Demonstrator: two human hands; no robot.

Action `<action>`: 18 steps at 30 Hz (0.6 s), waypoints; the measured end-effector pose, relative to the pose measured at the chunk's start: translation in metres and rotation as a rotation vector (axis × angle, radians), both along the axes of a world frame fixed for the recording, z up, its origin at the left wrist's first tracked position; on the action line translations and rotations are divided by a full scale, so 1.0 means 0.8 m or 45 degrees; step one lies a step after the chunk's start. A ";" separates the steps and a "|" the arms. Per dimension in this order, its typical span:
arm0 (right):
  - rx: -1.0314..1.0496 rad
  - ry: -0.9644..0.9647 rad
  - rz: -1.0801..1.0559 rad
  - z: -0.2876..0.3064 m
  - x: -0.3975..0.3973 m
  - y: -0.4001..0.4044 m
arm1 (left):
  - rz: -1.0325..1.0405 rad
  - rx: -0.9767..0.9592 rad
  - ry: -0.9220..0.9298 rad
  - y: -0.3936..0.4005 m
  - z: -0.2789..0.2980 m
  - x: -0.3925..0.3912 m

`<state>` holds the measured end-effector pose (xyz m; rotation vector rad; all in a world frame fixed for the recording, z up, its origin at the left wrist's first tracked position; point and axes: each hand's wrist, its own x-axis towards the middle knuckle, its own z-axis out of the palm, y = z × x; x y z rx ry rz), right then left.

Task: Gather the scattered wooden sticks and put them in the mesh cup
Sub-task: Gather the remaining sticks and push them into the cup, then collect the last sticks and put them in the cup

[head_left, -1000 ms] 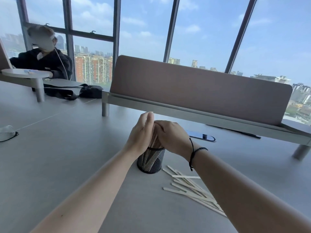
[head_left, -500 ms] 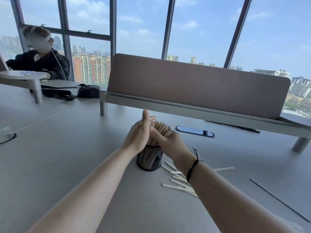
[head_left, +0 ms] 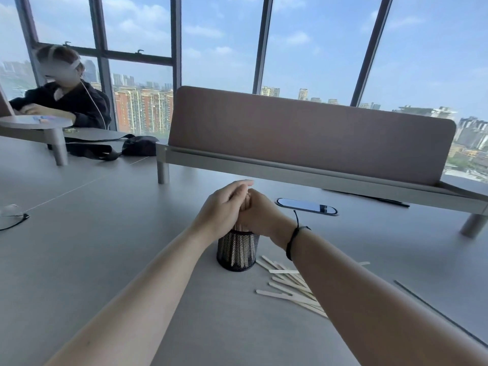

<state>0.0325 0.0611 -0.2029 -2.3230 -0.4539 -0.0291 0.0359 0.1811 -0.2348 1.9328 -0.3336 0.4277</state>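
A black mesh cup (head_left: pixel 237 250) stands upright on the grey table, packed with wooden sticks whose tops (head_left: pixel 247 201) poke out between my hands. My left hand (head_left: pixel 223 208) and my right hand (head_left: pixel 260 213) are cupped together around that bundle just above the cup's rim, fingers closed on it. Several loose wooden sticks (head_left: pixel 289 286) lie scattered on the table right of the cup, partly hidden under my right forearm.
A phone (head_left: pixel 306 206) lies behind the cup. A long desk divider on a raised shelf (head_left: pixel 303 178) crosses the back. Glasses (head_left: pixel 12 216) rest at the left edge. A person in a headset (head_left: pixel 63 96) sits far left. A black bag (head_left: pixel 137 145) lies nearby.
Half a second ago the stick tops fanned out in plain view between my hands. Both hands have closed in tighter around the bundle over the cup.
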 end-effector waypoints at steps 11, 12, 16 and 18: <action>0.267 0.108 -0.217 -0.047 -0.009 -0.107 | 0.478 0.558 -0.493 -0.017 0.011 -0.022; 0.209 0.115 -0.202 -0.055 -0.018 -0.124 | 0.452 0.622 -0.626 -0.026 0.017 -0.032; -0.213 0.074 -0.225 -0.075 -0.063 -0.201 | -0.088 0.896 -0.737 -0.070 0.011 -0.072; -0.374 0.048 -0.277 -0.080 -0.084 -0.240 | -0.338 1.161 -0.496 -0.094 -0.007 -0.088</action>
